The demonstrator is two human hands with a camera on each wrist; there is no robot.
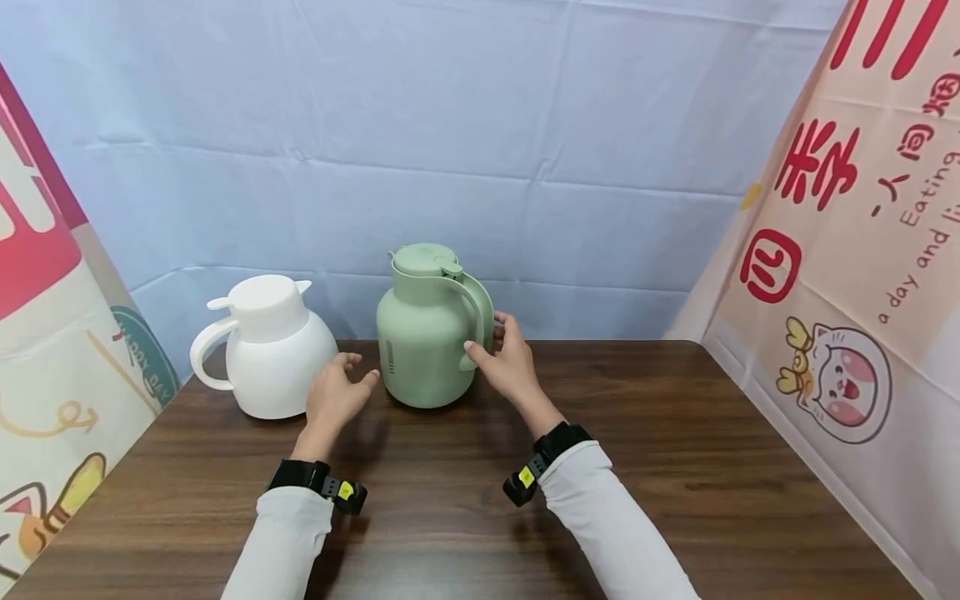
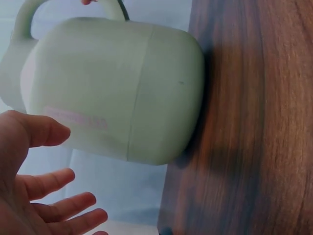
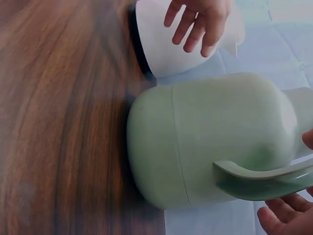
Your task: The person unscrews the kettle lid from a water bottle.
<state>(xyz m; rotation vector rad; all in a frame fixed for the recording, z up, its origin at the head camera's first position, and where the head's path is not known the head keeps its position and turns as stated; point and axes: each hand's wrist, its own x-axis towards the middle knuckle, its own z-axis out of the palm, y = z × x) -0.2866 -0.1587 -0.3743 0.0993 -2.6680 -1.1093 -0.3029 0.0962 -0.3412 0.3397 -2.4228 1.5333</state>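
Observation:
A pale green insulated jug (image 1: 423, 346) with a lid and a side handle (image 1: 486, 325) stands upright on the table. My right hand (image 1: 508, 358) is at this handle, thumb on the near side and fingers on the far side. In the right wrist view the handle runs between its thumb (image 3: 307, 139) and loosely bent fingers (image 3: 286, 218). My left hand (image 1: 339, 396) hovers left of the green jug with fingers spread, holding nothing. Behind it stands a white insulated jug (image 1: 273, 367), its handle turned left. In the left wrist view the thumb (image 2: 51, 132) overlaps the green jug's side.
Both jugs stand near the back edge of the dark wooden table (image 1: 442, 517). A pale blue cloth (image 1: 427, 108) hangs behind it. Printed cloths flank the table, one with red lettering on the right (image 1: 817, 333).

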